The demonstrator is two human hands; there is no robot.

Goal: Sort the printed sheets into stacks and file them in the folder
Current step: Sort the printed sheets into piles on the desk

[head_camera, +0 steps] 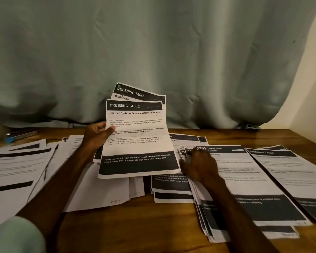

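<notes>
My left hand (97, 135) holds up a few printed sheets (137, 139) above the table, thumb on the front page headed "Dressing Table". A second "Dressing Table" sheet (135, 92) fans out behind it. My right hand (199, 165) rests flat on the left edge of a thick stack headed "2701 Living Room" (244, 179), fingers spread over the fanned corners. Another stack headed "Dressing Table" (290, 170) lies to the far right. A further stack (171, 187) sits under the held pages. I see no folder.
Loose sheets (16, 170) spread across the left of the wooden table (135, 225). Blank-side pages (102, 190) lie in the middle. A blue and metal object (20, 136) sits at the back left. A grey curtain (153, 52) hangs behind the table.
</notes>
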